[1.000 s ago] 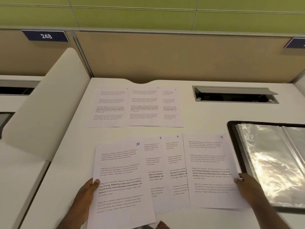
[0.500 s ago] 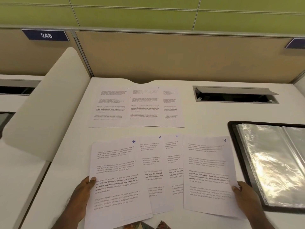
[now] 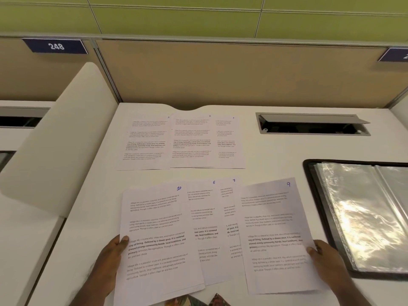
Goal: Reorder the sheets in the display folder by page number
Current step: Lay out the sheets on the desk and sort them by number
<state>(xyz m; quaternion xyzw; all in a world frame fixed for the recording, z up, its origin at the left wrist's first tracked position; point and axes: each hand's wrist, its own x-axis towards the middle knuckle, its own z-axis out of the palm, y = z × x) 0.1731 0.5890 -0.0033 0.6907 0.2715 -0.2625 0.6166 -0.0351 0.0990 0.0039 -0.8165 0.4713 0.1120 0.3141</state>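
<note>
left hand (image 3: 110,252) pinches flat paper sheet 10 (image 3: 156,239); right hand (image 3: 324,255) pinches sheet 9 (image 3: 273,235); glossy plastic-sleeved display folder (image 3: 362,217) open on tabletop (image 3: 276,155)

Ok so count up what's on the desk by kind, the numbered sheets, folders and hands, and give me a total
Numbered sheets: 7, namely sheet 1, sheet 2, sheet 3, sheet 6, sheet 7, sheet 9, sheet 10
Display folder: 1
Hands: 2, left hand, right hand
Total: 10
</note>
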